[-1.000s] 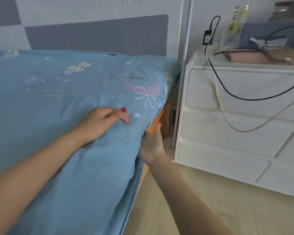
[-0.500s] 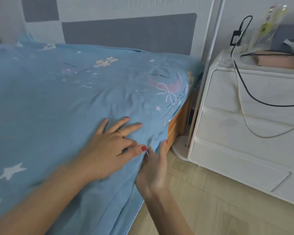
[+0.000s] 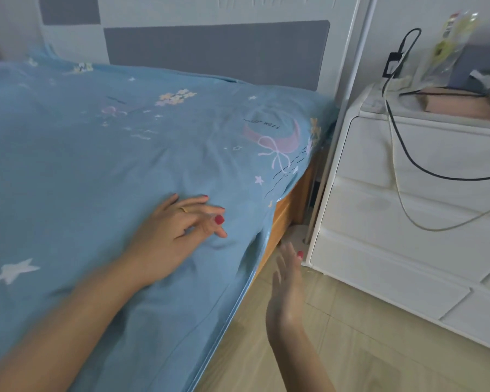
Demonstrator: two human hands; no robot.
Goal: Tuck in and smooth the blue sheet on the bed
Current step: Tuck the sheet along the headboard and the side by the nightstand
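Note:
The blue sheet (image 3: 96,171), printed with stars, flowers and a pink moon with a bow, covers the bed and hangs over its right edge. My left hand (image 3: 176,233) lies on the sheet near that edge, fingers loosely spread, palm down. My right hand (image 3: 287,281) hovers in the gap beside the bed, fingers straight, apart from the sheet and holding nothing. The orange wooden bed frame (image 3: 283,216) shows below the sheet near the head end.
A white drawer unit (image 3: 408,222) stands close to the bed's right side, with black and beige cables (image 3: 402,154) hanging over its front and clutter on top. A white pole (image 3: 337,114) rises between bed and drawers. The grey headboard (image 3: 215,49) is behind. Light floor lies between.
My right hand has let go of the sheet's edge and pulled away to the right. My left hand stays on the sheet, fingers less pressed. The view has shifted.

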